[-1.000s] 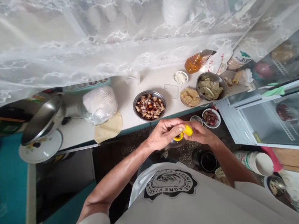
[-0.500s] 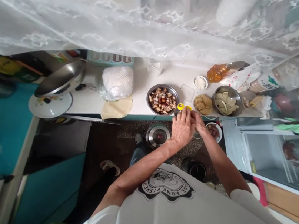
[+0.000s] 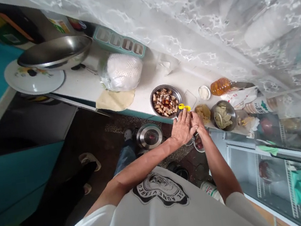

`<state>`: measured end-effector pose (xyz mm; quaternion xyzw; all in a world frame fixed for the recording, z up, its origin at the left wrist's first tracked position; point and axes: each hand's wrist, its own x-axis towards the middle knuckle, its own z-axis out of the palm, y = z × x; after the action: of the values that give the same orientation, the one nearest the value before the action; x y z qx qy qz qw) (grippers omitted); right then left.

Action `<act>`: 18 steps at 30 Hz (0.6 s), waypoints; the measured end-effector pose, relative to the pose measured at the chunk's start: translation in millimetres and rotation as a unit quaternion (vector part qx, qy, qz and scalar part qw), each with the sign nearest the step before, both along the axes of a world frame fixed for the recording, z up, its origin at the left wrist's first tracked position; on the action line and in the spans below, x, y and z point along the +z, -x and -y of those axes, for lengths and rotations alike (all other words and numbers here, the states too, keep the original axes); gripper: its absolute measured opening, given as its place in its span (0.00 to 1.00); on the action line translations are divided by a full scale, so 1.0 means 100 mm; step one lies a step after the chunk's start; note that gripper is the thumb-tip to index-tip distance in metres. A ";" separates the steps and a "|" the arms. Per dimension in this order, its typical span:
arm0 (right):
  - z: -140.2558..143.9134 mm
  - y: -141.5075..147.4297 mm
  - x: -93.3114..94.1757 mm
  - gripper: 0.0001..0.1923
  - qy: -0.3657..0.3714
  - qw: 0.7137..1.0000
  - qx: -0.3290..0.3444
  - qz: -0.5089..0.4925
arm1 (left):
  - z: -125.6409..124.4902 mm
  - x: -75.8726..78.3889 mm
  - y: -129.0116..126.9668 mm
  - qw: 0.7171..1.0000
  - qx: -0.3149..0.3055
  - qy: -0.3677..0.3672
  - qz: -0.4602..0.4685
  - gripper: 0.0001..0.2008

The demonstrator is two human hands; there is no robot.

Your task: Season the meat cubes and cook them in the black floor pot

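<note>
A lace curtain (image 3: 183, 28) fills the upper right, and it hangs low over the far side of the white counter (image 3: 143, 99). The front edge of this counter runs slantwise, from the upper left down to the right. Near its right end stands the open refrigerator (image 3: 247, 162), so on that side the room for the arms is narrower. At the left, the steel pan (image 3: 56, 53) sits tilted, partly over a white pot lid (image 3: 34, 77), which reaches past the counter's front edge. The wrapped bundle (image 3: 124, 69) lies behind the flat yellowish cloth (image 3: 116, 100); between them and the metal bowl (image 3: 177, 94) with browned chunks there is a bare strip of surface. This bowl stands close to the front edge. To the right, a second bowl (image 3: 232, 110) holds pale slices.

The left hand (image 3: 181, 129) is laid over the dark bottle (image 3: 179, 112), with the fingers bent around it. The right hand (image 3: 197, 121) presses from the right side, against the left one; its fingers are mostly covered, and whether it grips I cannot tell. The bottle is at the near right rim of the metal bowl. Its yellow mouth points away from the person, and the long axis seems to run forward, though the hands hide most of the body. The small yellow cap (image 3: 187, 108) is open, just right of the mouth.
</note>
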<state>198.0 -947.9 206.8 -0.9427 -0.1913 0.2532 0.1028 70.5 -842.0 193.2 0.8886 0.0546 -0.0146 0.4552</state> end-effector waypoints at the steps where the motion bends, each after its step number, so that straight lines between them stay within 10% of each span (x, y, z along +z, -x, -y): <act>1: 0.00 -0.03 -0.01 0.18 0.008 1.000 -0.017 0.010 | -0.01 0.00 -0.02 1.000 0.002 0.004 0.002 0.45; 18: -0.13 -0.30 -0.01 0.23 0.203 0.978 0.036 0.024 | -0.08 -0.10 -0.21 1.000 0.023 0.011 -0.006 0.45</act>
<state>227.6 -934.9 206.1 -0.9421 -0.1724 0.2679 -0.1048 91.1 -833.6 183.3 0.8819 0.0772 -0.0100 0.4650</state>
